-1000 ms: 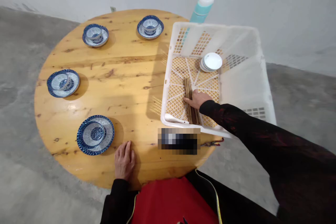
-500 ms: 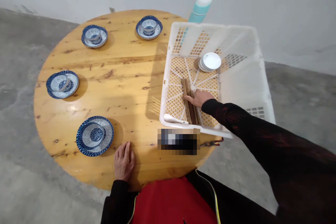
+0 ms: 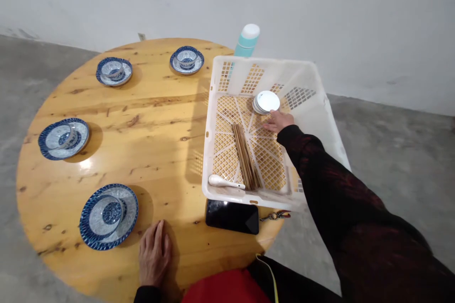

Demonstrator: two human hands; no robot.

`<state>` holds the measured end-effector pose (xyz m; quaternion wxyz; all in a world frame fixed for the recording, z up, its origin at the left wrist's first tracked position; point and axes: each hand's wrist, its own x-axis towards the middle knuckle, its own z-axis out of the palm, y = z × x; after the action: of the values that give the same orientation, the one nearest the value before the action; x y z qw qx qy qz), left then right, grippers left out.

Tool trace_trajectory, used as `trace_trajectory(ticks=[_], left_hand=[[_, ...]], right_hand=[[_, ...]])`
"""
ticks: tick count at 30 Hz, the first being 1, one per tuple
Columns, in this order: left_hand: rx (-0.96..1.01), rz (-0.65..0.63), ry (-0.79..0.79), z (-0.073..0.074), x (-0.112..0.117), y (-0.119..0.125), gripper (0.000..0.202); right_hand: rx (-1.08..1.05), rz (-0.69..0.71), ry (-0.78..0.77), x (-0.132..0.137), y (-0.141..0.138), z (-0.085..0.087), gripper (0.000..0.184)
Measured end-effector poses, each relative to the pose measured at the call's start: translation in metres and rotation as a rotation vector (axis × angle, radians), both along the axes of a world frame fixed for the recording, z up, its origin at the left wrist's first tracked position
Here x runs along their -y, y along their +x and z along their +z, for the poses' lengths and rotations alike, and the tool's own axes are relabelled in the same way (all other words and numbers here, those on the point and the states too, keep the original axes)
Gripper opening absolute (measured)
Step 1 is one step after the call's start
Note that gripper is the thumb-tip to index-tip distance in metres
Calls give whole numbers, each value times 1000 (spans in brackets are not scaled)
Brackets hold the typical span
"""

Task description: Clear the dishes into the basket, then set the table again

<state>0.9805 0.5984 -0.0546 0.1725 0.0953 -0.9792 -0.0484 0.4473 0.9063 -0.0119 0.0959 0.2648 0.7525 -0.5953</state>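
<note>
Inside the white plastic basket [image 3: 207, 151], my right hand [image 3: 279, 121] reaches to the near edge of a small stack of white dishes [image 3: 268, 101]. Its fingers are apart with nothing between them, and I cannot tell whether a fingertip touches the stack. A bundle of wooden chopsticks [image 3: 245, 157] lies on the basket floor, left of that hand. By the front left corner rests a white spoon [image 3: 225, 182]. My left hand [image 3: 154, 252] lies flat and open on the round wooden table [image 3: 159, 151], beside the nearest blue-and-white plate [image 3: 132, 208] with a bowl on it.
Farther around the table stand more plates with bowls: one at left [image 3: 82, 135], one at back left [image 3: 127, 73], one at the back [image 3: 200, 62]. A turquoise bottle [image 3: 246, 42] stands behind the basket. In front lie a black phone [image 3: 231, 218] and a keyring [image 3: 274, 216].
My right hand has left the chopsticks and moved back to the white dishes. The camera view has shifted; my left hand stays flat on the table.
</note>
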Motion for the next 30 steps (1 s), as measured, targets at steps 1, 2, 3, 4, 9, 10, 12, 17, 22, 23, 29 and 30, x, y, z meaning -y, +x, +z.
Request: trace_trajectory(ticks=[1, 2, 3, 4, 9, 10, 12, 17, 22, 23, 29, 30], left_hand=[[6, 2, -4, 0, 0, 0, 68], [12, 5, -9, 1, 0, 1, 70], [19, 8, -14, 1, 0, 1, 71], [25, 11, -21, 1, 0, 1, 72], [50, 14, -56, 0, 1, 2, 73], [54, 15, -58, 0, 1, 2, 73], [65, 16, -57, 0, 1, 2, 73], [70, 31, -44, 2, 1, 2, 74], [67, 40, -26, 3, 1, 1, 78], [68, 39, -28, 3, 1, 1, 79], [74, 36, -60, 2, 2, 0, 74], [66, 24, -64, 4, 4, -3, 72]], right_hand=[[4, -13, -15, 2, -6, -1, 36], [2, -26, -26, 4, -11, -2, 36], [-4, -39, -34, 7, -16, -3, 38], [-11, -48, -39, 8, -21, -4, 41], [-35, -36, -66, 12, -35, -7, 54], [-42, -23, -72, 12, -36, -8, 57], [-56, 5, -82, 10, -37, -10, 65], [-54, 49, -81, 4, -38, -16, 80], [-108, 39, -6, 6, -38, -21, 74], [-118, 36, 13, 7, -38, -21, 74], [-174, 57, 49, 19, -35, -17, 79], [-167, 73, 46, 23, -34, -15, 79]])
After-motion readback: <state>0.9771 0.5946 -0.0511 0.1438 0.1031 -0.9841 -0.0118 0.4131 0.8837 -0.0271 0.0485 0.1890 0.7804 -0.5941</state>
